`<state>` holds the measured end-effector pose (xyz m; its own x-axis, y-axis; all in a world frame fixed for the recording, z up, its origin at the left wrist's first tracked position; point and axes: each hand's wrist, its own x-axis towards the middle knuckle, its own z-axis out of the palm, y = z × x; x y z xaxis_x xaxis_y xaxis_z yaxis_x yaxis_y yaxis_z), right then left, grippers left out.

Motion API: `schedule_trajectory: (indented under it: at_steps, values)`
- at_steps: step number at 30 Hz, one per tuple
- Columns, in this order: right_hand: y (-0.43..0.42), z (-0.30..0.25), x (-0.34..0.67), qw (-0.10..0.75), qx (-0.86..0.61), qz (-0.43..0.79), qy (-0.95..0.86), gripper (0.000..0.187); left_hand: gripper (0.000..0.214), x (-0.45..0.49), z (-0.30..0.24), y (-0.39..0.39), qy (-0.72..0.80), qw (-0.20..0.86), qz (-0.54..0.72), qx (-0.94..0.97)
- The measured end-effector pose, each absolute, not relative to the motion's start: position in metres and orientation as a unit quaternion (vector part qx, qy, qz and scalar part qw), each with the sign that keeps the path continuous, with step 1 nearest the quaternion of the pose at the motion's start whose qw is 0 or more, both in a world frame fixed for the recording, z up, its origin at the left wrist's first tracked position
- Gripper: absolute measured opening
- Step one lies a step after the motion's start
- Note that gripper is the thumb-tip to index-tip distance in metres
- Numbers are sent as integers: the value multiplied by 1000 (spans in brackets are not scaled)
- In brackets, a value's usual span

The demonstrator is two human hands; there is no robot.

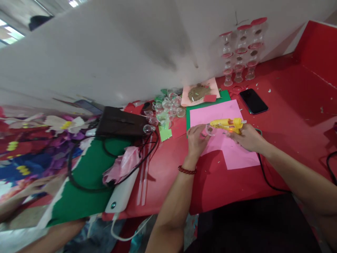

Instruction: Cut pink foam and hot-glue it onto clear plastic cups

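Note:
My right hand [244, 137] is closed round the handle of a yellow hot glue gun [225, 123], which has a small orange light and a glue stick poking out at its rear. Its nozzle points left, at a small clear plastic cup [210, 130] that my left hand [197, 138] grips by the side. Whether nozzle and cup touch, I cannot tell. Both hands are above pink paper sheets [210, 114] on the red table. Behind them, a peach sheet [187, 96] carries a brown clump [199, 92] and a red paper piece [210, 98].
Stacked clear cups with red discs [238, 66] stand by the wall; a black phone [253, 101] lies nearby. Loose clear cups [170, 107] are piled left of the peach sheet. Further left are a dark case [121, 123], cables, a white power bank [122, 193] and another person's hand [37, 186].

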<state>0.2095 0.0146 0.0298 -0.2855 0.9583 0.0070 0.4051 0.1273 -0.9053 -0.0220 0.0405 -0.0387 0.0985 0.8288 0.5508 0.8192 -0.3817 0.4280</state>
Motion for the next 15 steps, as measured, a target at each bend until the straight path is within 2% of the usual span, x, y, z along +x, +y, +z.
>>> schedule_trajectory:
  at_steps: [8,15]
  values:
    - [15,30,210,334,-503,429,-672,35,21,-23,-38,41,558,1,375,740]
    - [16,27,210,353,-497,430,-666,41,22,-24,-36,40,558,22,371,742]
